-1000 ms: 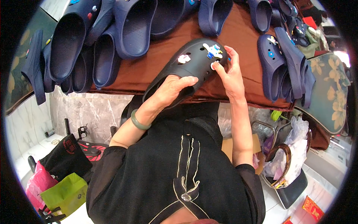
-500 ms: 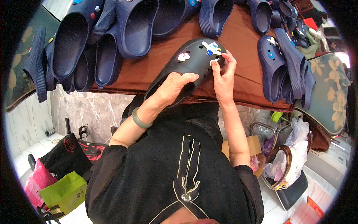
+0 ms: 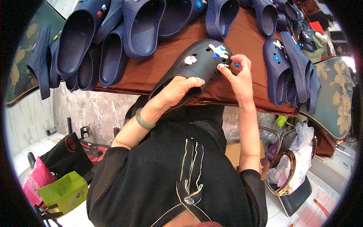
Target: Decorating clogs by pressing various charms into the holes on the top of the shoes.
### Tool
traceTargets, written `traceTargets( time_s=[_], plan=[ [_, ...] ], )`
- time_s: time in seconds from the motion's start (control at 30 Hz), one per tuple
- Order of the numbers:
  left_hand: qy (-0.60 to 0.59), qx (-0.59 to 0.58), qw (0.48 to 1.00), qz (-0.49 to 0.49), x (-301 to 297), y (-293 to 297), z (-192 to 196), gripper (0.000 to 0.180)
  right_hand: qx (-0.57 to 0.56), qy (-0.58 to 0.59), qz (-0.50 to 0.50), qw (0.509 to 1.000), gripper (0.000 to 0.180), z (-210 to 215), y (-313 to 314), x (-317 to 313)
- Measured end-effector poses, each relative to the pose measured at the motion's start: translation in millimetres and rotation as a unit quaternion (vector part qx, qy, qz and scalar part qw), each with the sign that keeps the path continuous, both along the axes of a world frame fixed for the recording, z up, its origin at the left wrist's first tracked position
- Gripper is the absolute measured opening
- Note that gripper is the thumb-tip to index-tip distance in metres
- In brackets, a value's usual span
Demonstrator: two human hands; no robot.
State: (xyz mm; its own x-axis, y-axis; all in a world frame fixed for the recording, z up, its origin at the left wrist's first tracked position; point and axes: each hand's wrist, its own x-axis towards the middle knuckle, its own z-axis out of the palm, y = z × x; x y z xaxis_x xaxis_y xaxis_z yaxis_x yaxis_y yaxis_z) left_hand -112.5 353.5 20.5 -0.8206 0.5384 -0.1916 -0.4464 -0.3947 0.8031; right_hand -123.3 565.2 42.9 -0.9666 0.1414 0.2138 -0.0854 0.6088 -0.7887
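Note:
A black clog (image 3: 185, 66) is tilted over the front edge of the cloth-covered table, its toe pointing away to the right. My left hand (image 3: 174, 90) grips it at the opening, thumb on top and the other fingers hidden inside or beneath. On the upper sit a pink-and-white charm (image 3: 190, 60), a white-and-blue figure charm (image 3: 218, 51) and a small white-and-red charm (image 3: 223, 66). The thumb of my right hand (image 3: 241, 77) touches the small charm; its index finger is bent and apart from the thumb. A bit of blue (image 3: 237, 64) shows between them; what it is, I cannot tell.
Several navy clogs (image 3: 141, 32) stand along the back and left of the brown tablecloth (image 3: 249, 41); another group (image 3: 278, 62) is at the right. Floral chair backs (image 3: 332, 94) flank the table. Bags, including a green one (image 3: 66, 191), lie on the floor at lower left.
The clog has shifted slightly right in my left hand. My right hand has moved right, its index finger drawn away from the clog's toe, while the thumb remains at the small charm.

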Motion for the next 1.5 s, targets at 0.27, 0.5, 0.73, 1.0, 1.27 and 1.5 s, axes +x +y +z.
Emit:
traceTargets(
  time_s=[0.27,0.5,0.73,1.0,1.27,1.5],
  plan=[
    [-0.004,-0.079,0.995,-0.055,1.9,-7.2,1.7,0.038,-0.299,-0.239,0.155,0.910,0.090,10.2,16.1,-33.9],
    [-0.006,-0.103,0.993,-0.053,2.9,-8.1,16.8,0.037,-0.258,-0.247,0.133,0.924,0.092,13.9,7.8,-32.9],
    [-0.059,0.021,0.998,-0.014,0.3,5.6,4.6,0.028,-0.270,-0.265,0.129,0.917,0.093,19.7,4.3,-39.8],
    [-0.083,-0.122,0.980,-0.135,5.9,-5.9,21.3,0.018,-0.259,-0.374,0.152,0.878,0.092,41.6,5.5,-51.5],
    [-0.061,-0.078,0.989,-0.113,7.4,-5.2,20.5,0.024,-0.286,-0.276,0.168,0.902,0.090,27.1,3.4,-29.5],
    [-0.050,0.000,0.999,-0.009,2.2,3.3,-10.5,0.020,-0.179,-0.114,0.120,0.970,0.073,10.9,5.7,-19.1]
  ],
)
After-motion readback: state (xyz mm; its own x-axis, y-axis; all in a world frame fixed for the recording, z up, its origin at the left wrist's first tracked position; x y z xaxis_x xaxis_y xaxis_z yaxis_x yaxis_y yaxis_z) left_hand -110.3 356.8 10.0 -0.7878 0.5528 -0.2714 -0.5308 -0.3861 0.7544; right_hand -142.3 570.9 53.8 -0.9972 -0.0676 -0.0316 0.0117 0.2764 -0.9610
